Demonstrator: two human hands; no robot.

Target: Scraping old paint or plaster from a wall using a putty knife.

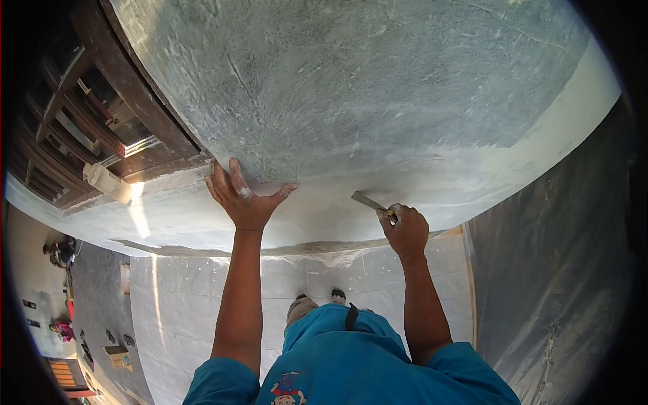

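Observation:
My left hand is spread with its fingers apart against a plastered wall, just beside the lower corner of a brown wooden window frame. White powder coats its fingertips. To the right, my right hand grips a scraper or putty knife, its flat metal blade angled up and left at the wall. Upper wall plaster is grey and streaky; a paler, smoother band runs below it. Both arms reach forward and up from a blue shirt.
A translucent plastic bottle lies at the window sill. Dark sheeting hangs at the right. Grey, white-spotted tiles cover the floor. At the far left are an open cardboard box and two people farther off.

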